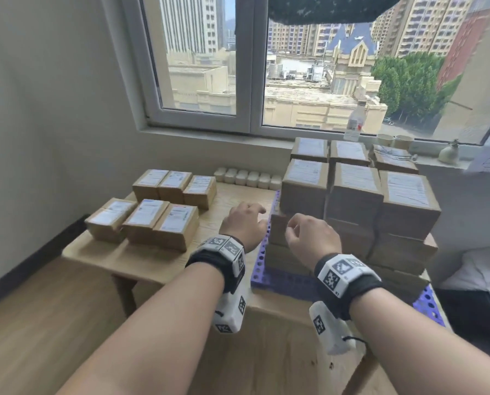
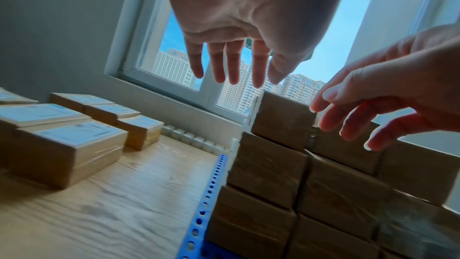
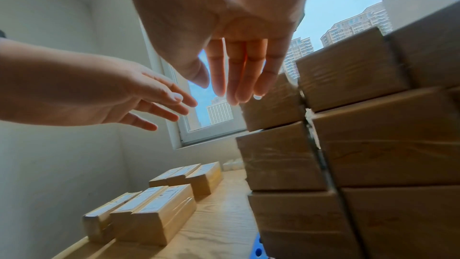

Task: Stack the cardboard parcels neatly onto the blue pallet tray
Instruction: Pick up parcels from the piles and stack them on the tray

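Nothing gripped: left hand [image 1: 245,223] and right hand [image 1: 312,238] held slack-fingered, empty, beside parcel stack [image 1: 354,206] on blue pallet tray [image 1: 262,260]; loose parcels [image 1: 158,220] at 10 o'clock, judged awaiting stacking.

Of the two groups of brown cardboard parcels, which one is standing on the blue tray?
The tall right-hand stack of brown cardboard parcels stands on the blue perforated pallet tray; the low left-hand group lies directly on the wooden table.

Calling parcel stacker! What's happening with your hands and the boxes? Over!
Left hand and right hand open, holding nothing. Parcel stack on blue pallet tray. Loose parcels wait on table. Nothing blocking.
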